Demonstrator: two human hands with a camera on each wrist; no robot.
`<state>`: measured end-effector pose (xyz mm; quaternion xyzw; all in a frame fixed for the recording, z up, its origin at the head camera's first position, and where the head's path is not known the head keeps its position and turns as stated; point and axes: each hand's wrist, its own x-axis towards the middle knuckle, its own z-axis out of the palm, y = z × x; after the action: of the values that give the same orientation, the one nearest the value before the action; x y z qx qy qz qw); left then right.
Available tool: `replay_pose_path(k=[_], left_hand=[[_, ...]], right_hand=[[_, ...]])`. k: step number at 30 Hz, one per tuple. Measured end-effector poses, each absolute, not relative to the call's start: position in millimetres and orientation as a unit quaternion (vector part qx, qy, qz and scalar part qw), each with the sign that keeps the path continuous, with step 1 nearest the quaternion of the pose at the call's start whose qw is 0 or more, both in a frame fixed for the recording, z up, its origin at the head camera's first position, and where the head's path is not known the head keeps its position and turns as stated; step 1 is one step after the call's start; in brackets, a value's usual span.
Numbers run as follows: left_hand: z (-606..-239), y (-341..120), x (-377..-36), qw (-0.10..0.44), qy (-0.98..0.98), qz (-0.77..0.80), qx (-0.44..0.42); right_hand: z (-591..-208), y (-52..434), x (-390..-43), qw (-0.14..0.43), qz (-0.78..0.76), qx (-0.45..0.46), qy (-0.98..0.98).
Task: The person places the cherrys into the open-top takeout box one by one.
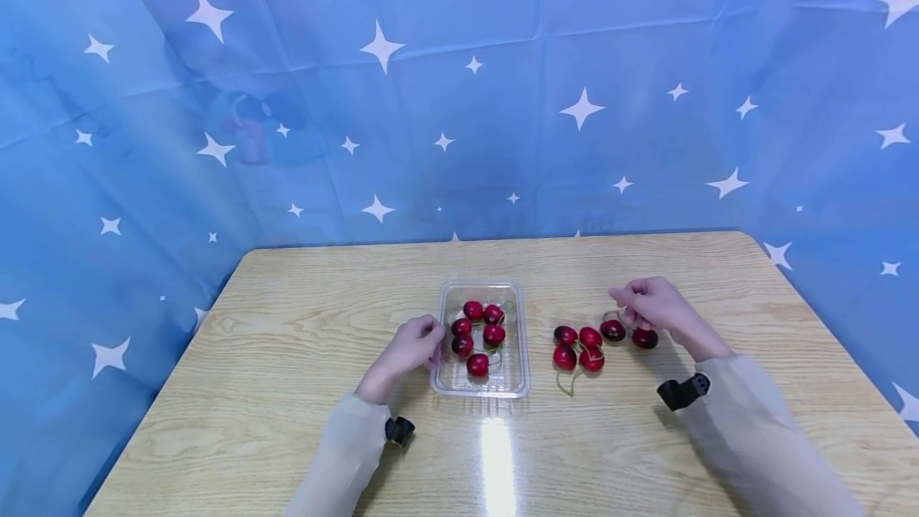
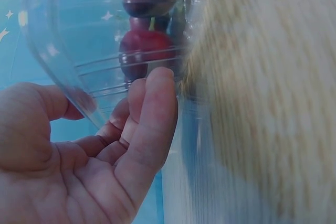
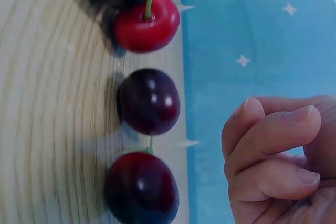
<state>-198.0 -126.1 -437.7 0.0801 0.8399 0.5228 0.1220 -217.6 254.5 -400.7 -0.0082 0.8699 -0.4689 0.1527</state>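
Cherries, glossy, round, dark red, lie loose on the surface just under and left of my right hand; its fingers are curled, holding nothing I can make out. My left hand rests relaxed fingers against the outer wall of a clear ribbed plastic tray holding more cherries. The surface is pale wood-grain laminate with glare. Blue star-printed cloth encloses it.
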Motion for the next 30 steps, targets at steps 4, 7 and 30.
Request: replay_pose_path(k=[4, 7, 30], left_hand=[[-438.8, -126.6, -198.5, 0.121, 0.841, 0.521, 0.079], [-439.6, -126.8, -198.9, 0.120, 0.841, 0.521, 0.081], [-430.7, -124.9, -193.8, 0.117, 0.845, 0.516, 0.077]], right_hand=[[-402.1, 258.2, -223.3, 0.148, -0.466, -0.013, 0.872], [-402.7, 259.8, -227.7, 0.152, -0.468, -0.012, 0.870], [-423.1, 263.6, -249.7, 0.181, -0.382, 0.012, 0.906]])
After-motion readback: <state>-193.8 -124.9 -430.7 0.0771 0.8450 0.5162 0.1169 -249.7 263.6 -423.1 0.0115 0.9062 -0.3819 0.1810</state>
